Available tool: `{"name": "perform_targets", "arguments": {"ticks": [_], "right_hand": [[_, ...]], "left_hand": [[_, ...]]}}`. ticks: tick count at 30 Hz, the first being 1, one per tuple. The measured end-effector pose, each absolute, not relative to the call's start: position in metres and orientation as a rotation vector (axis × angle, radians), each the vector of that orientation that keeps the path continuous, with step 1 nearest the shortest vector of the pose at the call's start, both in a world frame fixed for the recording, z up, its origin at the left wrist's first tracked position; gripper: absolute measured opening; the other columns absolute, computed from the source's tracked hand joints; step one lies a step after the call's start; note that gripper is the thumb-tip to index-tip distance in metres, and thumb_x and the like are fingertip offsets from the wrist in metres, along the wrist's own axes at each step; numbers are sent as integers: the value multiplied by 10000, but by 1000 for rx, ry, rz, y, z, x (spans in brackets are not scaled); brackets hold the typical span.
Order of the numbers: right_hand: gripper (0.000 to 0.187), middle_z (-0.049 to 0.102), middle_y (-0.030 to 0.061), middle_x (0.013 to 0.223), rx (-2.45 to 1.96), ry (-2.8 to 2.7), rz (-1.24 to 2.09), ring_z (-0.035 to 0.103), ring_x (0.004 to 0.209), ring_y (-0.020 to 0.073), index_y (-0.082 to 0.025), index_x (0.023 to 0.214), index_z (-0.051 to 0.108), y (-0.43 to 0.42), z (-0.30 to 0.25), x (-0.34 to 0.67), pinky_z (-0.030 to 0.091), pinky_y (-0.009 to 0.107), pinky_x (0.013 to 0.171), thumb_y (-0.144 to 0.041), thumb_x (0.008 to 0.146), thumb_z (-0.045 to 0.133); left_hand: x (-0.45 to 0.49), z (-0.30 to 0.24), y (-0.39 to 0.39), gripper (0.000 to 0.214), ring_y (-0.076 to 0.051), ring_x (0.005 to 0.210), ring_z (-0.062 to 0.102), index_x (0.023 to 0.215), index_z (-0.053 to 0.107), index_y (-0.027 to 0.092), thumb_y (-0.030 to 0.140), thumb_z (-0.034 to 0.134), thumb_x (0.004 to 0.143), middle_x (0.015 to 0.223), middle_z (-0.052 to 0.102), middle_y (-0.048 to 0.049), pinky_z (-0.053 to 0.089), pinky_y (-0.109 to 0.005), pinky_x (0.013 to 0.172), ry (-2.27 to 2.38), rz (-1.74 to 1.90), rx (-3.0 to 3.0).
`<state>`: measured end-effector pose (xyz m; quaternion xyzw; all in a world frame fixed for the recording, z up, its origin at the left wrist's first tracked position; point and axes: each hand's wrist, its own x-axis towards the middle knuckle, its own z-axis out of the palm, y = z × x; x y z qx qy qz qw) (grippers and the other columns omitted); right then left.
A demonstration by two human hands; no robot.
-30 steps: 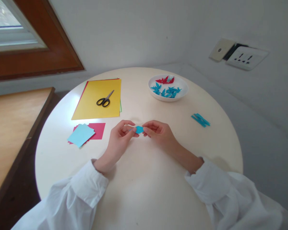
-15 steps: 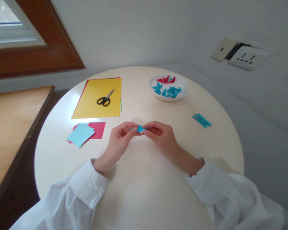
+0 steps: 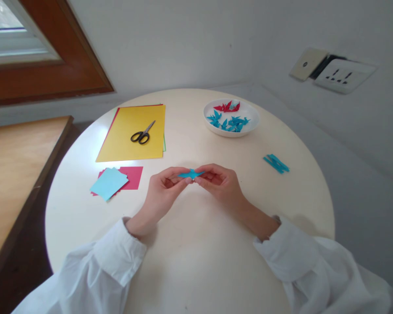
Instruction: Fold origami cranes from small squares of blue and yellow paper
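Between my two hands, above the middle of the round table, is a small piece of folded blue paper (image 3: 192,174). My left hand (image 3: 167,185) pinches its left side with thumb and fingertips. On the other side my right hand (image 3: 221,183) pinches it the same way, the two thumbs close together at its lower edge. Fingers cover part of the paper, so its full shape is hidden. To the left of my left hand lie light blue paper squares (image 3: 109,183) on top of red paper squares (image 3: 134,178).
Black-handled scissors (image 3: 143,132) lie on yellow sheets (image 3: 124,148) at the back left of the white table (image 3: 190,261). A white dish (image 3: 231,134) with several red and blue folded paper cranes (image 3: 237,124) stands at the back right. Blue paper strips (image 3: 276,163) lie right.
My left thumb has shifted slightly right along the lower edge, and more of the blue paper shows between my hands. Both hands keep their pinch.
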<state>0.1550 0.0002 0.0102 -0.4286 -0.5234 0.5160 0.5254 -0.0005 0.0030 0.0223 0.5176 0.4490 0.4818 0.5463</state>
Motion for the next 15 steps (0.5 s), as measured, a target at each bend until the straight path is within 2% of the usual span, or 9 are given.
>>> {"name": "perform_targets", "arguments": {"ticks": [10,15], "right_hand": [[278,693,15,755,-1002,-1235,1260,669,718,157,-198,804,637,0,11,153,557,309,728,-380,628,752],[239,683,5,743,-940,-1226,1236,665,694,139,-193,788,640,1,9,152,556,285,702,-334,633,755]], "left_hand": [[-1,20,3,187,-159,667,637,779,722,156,304,738,666,727,710,-50,489,-248,595,1116,1161,1266],[0,19,3,164,-133,605,605,765,720,155,295,716,679,699,702,-41,457,-222,514,1153,1191,1323]]}}
